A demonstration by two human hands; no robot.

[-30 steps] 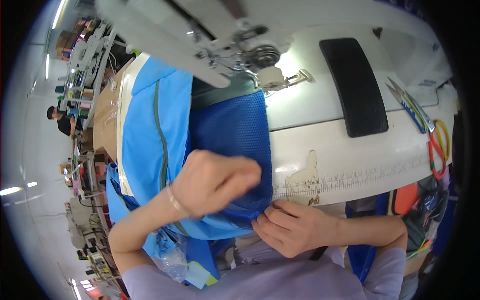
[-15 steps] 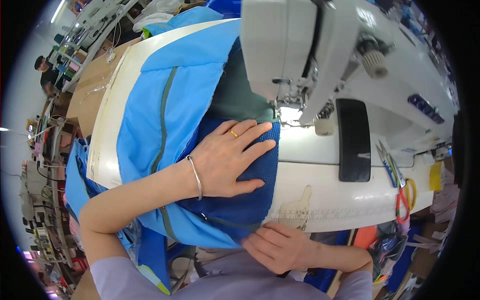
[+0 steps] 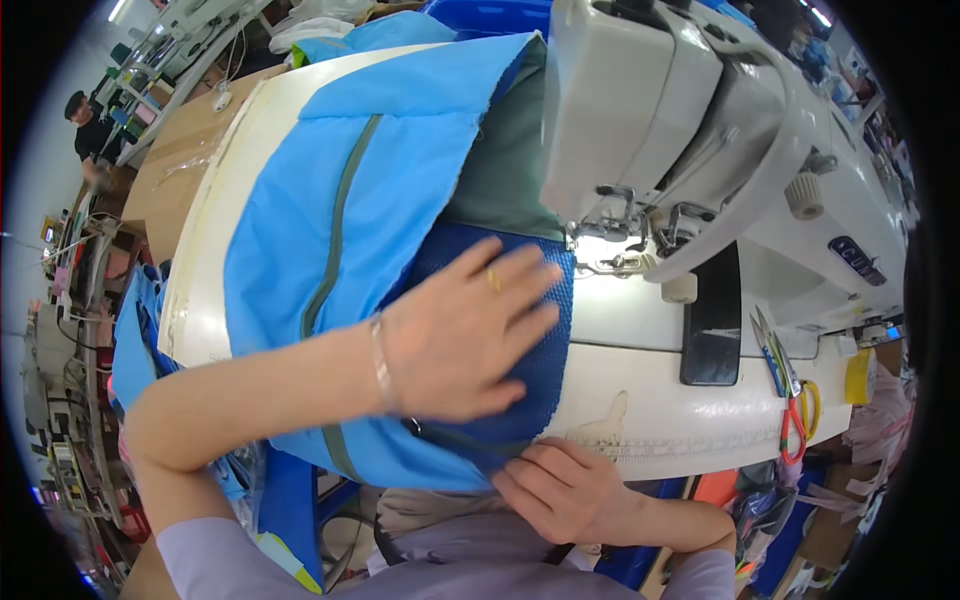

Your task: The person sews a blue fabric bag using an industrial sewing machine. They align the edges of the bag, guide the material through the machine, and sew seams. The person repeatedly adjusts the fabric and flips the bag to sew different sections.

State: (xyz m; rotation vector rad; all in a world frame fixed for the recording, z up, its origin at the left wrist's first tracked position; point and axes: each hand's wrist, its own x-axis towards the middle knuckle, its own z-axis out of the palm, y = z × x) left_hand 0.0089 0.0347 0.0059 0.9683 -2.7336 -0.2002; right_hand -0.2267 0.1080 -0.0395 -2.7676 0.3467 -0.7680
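Note:
My left hand is spread over a dark blue mesh panel, smeared by motion; whether its palm touches the mesh I cannot tell. It wears a ring and a bracelet. The panel joins a grey-green cloth at a seam whose right end reaches the needle area of a white sewing machine. Light blue fabric with a dark grey-green stripe lies folded back on the left. At the near edge my right hand has its fingers curled, closed on the near corner of the blue fabric.
A black flat pad lies right of the needle. Beyond it are red-and-yellow-handled scissors and a yellow roll. A ruler scale runs along the white table's front edge. A person is far off at the left.
The whole view has shifted, with the machine farther right in the picture. My left hand, sharp before on the mesh, is now blurred by movement. My right hand stays at the near corner.

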